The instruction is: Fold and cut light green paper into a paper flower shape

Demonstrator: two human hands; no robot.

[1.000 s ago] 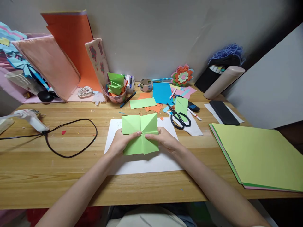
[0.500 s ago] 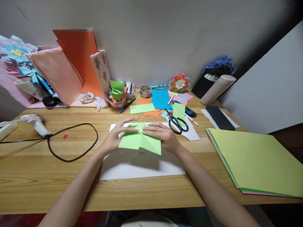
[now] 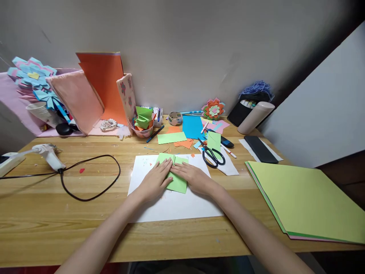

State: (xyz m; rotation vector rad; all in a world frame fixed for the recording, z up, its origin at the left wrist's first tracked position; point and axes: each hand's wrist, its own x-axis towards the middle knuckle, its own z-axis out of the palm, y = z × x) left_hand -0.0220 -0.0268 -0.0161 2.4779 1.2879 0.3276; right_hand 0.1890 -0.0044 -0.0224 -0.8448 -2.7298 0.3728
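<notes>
A folded light green paper (image 3: 177, 185) lies flat on a white sheet (image 3: 196, 207) in the middle of the desk. My left hand (image 3: 156, 178) presses on its left part, fingers stretched out and pointing away from me. From the right, my right hand (image 3: 196, 177) lies flat over the paper's right side, its fingertips close to those of the left. A crease or seam runs up the paper between the hands; much of it is hidden beneath them. Black-handled scissors (image 3: 212, 156) lie just beyond the right hand.
A hot glue gun (image 3: 49, 156) with a looping black cable (image 3: 85, 198) lies left. Coloured sheets (image 3: 308, 198) are stacked right, near a black phone-like slab (image 3: 260, 149). Behind are a tape roll (image 3: 175, 118), a scrap cup (image 3: 144, 132), a blue sheet (image 3: 192, 128) and a paper flower (image 3: 213, 109).
The green paper, held raised and partly bent before, now lies down on the white sheet. Both hands have lowered and flattened onto it. The whole view has shifted slightly.
</notes>
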